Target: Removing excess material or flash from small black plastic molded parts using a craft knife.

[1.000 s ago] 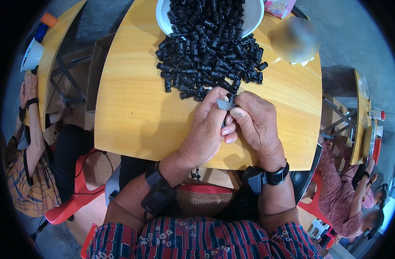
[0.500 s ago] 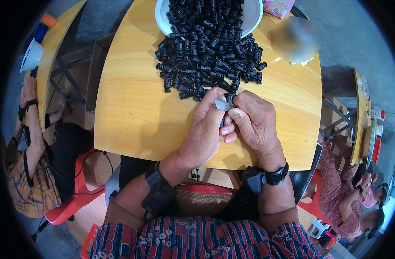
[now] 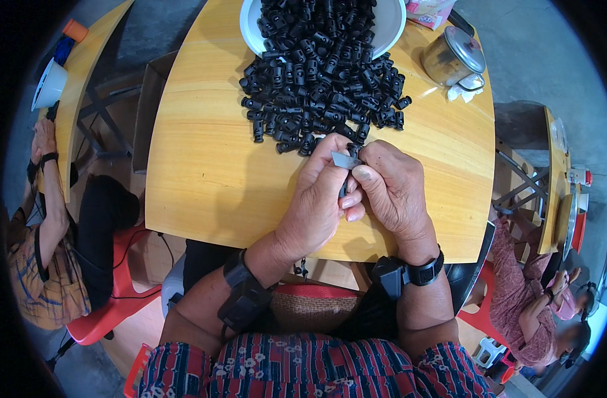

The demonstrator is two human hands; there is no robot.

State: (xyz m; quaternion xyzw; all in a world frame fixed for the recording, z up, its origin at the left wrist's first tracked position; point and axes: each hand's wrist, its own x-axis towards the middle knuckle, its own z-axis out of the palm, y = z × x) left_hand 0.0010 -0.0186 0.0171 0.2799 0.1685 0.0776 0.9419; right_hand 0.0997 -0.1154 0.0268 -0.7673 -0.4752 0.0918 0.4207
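Both my hands meet above the wooden table (image 3: 204, 172), just on my side of a heap of black plastic cord locks (image 3: 316, 86). The fingers of my left hand (image 3: 310, 209) are closed around a black cord lock (image 3: 352, 150), most of which they hide. My right hand (image 3: 397, 189) pinches a small flat metal blade (image 3: 345, 160) between thumb and fingers. That blade lies across the cord lock, close to my left thumb. Whether its edge touches the plastic I cannot tell.
The heap spills out of a white basin (image 3: 251, 30) at the far edge. A lidded metal pot (image 3: 443, 58) stands far right beside white tissue (image 3: 464, 91) and a pink packet (image 3: 431, 12). Other people sit at tables on both sides.
My hands, the blade and the cord lock stay almost where they were. The seated person at the left has shifted their legs slightly.
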